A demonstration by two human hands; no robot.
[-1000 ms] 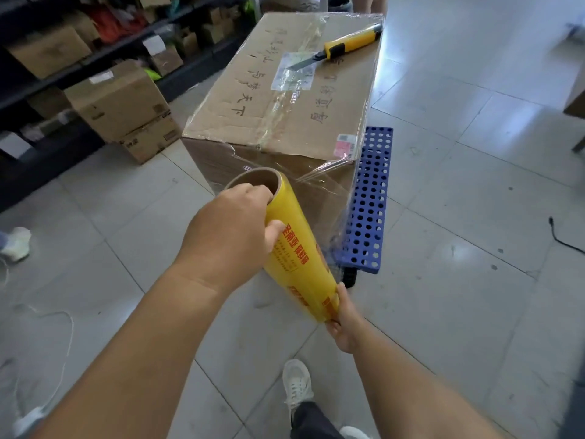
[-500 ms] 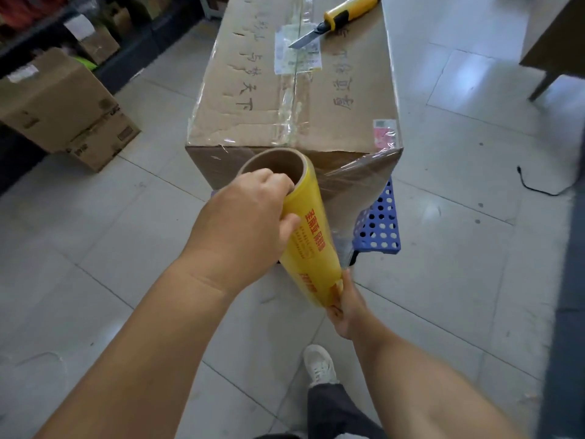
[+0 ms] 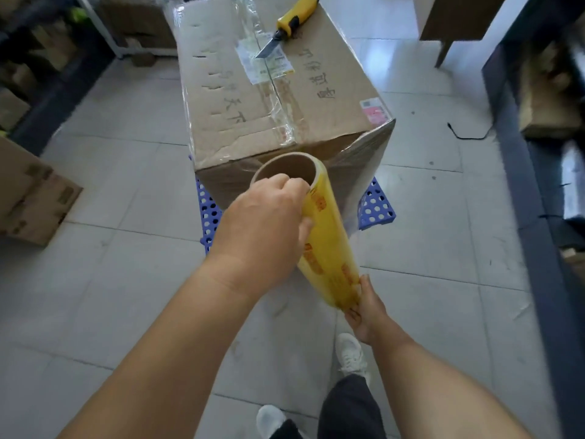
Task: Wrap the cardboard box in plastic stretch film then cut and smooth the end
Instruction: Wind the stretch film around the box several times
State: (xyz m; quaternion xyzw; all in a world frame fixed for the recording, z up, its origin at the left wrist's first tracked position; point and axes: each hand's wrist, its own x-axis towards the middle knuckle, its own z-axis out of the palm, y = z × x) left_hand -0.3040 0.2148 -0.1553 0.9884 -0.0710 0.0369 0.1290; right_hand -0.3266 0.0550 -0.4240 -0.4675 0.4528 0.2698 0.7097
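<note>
Since a moment ago we have stepped around the cardboard box (image 3: 272,99), so its near face and right corner now front us, and the film sheet (image 3: 361,172) reaches onto that corner. Our left hand (image 3: 266,229) curls over the roll (image 3: 329,248) at its open cardboard core, while our right hand (image 3: 364,308) pinches the lower end. The box sits on a blue perforated plastic pallet (image 3: 378,207), glossy wrap wrinkling its sides. A yellow-handled utility knife (image 3: 288,23) lies on top, blade out, beside a white label (image 3: 266,61).
</note>
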